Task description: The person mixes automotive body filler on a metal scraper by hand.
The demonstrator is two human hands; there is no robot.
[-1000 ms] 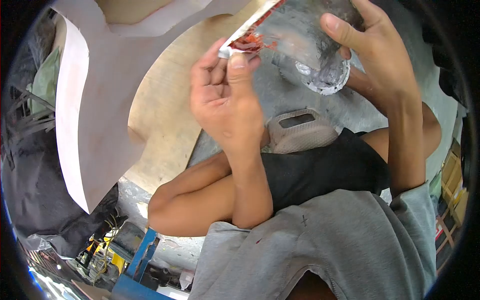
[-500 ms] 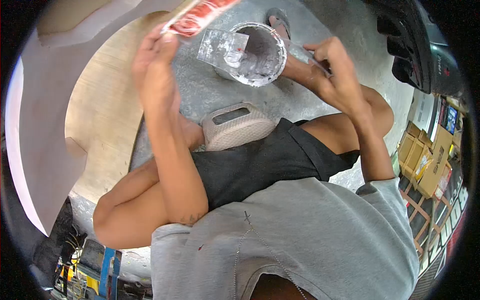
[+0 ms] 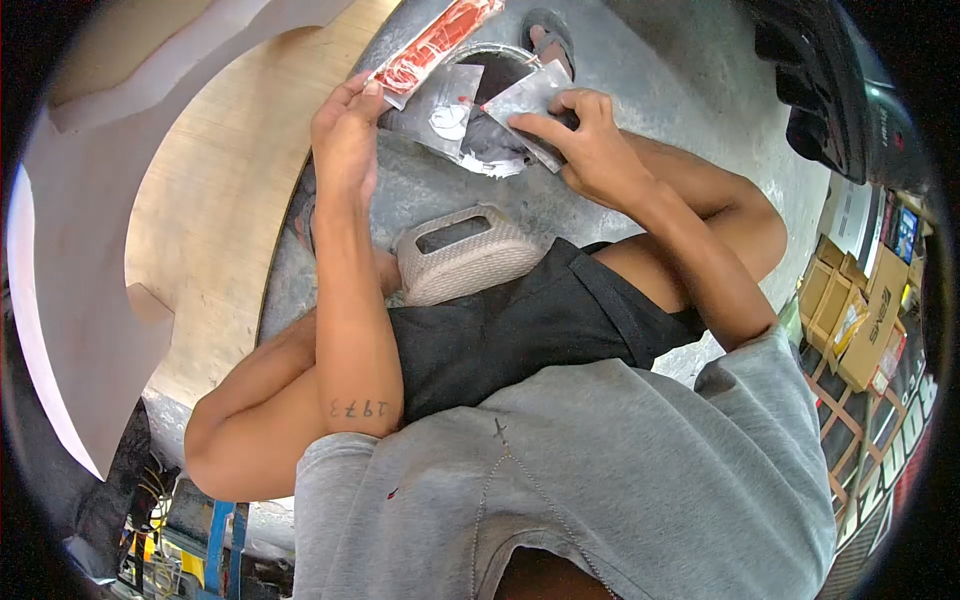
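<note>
My left hand [image 3: 345, 135] pinches the lower end of a long, narrow clear packet of red paste [image 3: 435, 48], smeared with white, tilted up to the right. In my right hand [image 3: 605, 145], fingers press around a thin, flat grey spreader [image 3: 525, 103]. It is held over the right side of a putty-stained bucket [image 3: 495, 168] on the floor. Across the bucket's left side lies a flat grey plate [image 3: 425, 115]. That plate carries a dab of white putty [image 3: 449, 122] and a small red spot. My right hand and the spreader hide part of the bucket's opening.
A beige woven-pattern plastic piece with a handle slot [image 3: 470, 262] sits between my legs. Left of me are a plywood board [image 3: 210, 180] and a large curved pale panel [image 3: 75, 270]. Cardboard boxes [image 3: 870, 325] stand at right, below a black part [image 3: 815, 90].
My left hand has shifted right with the red packet. My right hand has moved left with the spreader, from beside the bucket to over it, near the plate.
</note>
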